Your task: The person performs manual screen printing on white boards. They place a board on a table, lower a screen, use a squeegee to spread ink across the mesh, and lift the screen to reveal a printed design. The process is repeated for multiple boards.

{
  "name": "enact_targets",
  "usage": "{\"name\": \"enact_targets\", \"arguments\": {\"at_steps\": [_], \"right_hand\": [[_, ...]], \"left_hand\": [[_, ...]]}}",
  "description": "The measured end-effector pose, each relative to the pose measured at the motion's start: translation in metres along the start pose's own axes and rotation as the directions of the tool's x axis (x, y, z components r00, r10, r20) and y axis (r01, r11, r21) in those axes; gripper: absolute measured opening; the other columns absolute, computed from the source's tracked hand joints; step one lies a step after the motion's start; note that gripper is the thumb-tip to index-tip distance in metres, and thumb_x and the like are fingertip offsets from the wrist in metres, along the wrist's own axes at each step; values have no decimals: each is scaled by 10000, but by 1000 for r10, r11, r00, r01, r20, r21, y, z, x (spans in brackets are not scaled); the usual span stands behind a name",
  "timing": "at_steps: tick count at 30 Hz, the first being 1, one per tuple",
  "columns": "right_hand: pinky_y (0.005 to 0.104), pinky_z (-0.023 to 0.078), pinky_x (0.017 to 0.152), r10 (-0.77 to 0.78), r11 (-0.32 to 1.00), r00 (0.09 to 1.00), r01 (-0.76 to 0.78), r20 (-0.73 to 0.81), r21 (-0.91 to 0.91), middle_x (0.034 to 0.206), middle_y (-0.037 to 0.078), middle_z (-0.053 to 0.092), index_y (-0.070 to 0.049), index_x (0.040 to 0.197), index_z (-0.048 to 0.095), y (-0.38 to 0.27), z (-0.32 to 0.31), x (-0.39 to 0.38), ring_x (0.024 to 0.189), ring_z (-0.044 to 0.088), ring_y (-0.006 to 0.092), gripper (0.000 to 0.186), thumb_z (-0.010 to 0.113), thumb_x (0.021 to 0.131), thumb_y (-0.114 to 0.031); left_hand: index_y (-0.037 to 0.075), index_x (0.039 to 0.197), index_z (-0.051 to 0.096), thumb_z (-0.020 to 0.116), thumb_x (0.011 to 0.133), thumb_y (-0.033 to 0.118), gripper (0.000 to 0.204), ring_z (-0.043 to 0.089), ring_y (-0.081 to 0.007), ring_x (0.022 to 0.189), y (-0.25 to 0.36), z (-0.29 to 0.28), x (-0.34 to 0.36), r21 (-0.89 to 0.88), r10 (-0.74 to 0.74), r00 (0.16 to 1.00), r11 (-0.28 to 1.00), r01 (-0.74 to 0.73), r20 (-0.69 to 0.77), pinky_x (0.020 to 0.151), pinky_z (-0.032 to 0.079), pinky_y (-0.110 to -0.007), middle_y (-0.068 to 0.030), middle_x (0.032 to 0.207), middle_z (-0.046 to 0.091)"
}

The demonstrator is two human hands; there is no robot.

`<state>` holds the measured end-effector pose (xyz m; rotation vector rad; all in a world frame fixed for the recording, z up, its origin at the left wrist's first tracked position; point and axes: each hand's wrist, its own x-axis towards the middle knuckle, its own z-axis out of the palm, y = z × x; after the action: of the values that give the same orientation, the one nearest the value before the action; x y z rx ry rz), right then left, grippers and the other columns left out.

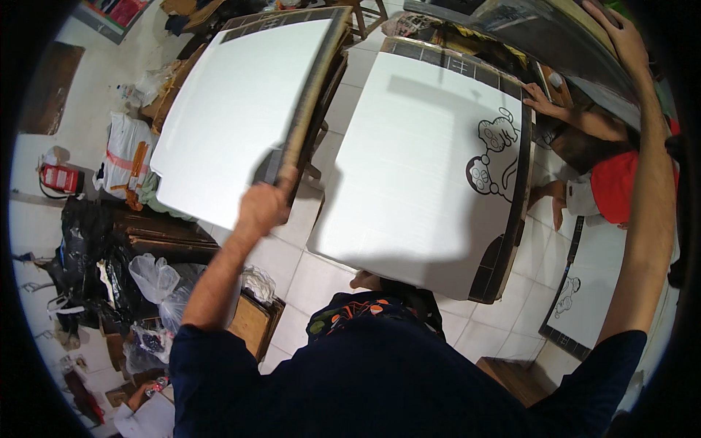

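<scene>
My left hand is closed round the near right corner of a large white board or sheet at the left. A long brownish edge runs away from it along that side; I cannot tell if it is a separate bar. My right hand is raised at the upper right, fingers hooked over the edge of a large dark, flat frame that stands tilted. Between my arms lies a second white sheet with black cartoon animal drawings and a dark printed strip along its right side.
Another person's hand touches the middle sheet's far right edge, near a red garment. A third printed sheet lies lower right. Black plastic bags, a clear bag and a red fire extinguisher are at left.
</scene>
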<state>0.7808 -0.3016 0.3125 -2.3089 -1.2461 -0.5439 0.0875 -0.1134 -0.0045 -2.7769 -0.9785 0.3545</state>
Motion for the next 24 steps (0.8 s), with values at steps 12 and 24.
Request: {"name": "enact_targets", "arguments": {"at_steps": [12,24], "right_hand": [[442,397,1206,20,986,997,-7,72,-169,1518,221,591,-33,1541,548,35,25,50,1420,564,334,1081,530,866,-876],[415,439,1151,41,982,999,-40,-2,-185,1433,190,669,-66,1508,599,-6,10,12,1344,631,336,1096,601,788,-893]], "left_hand": [[-41,1276,713,621,945,733,847,680,-444,1188,-141,151,-182,-451,-917,213,41,892,337,1053,494,-504,-302,1262,709],[-51,1100,779,587,954,740,827,724,-437,1047,-144,170,-197,-627,-925,279,59,777,259,956,528,-484,-269,1077,769]]}}
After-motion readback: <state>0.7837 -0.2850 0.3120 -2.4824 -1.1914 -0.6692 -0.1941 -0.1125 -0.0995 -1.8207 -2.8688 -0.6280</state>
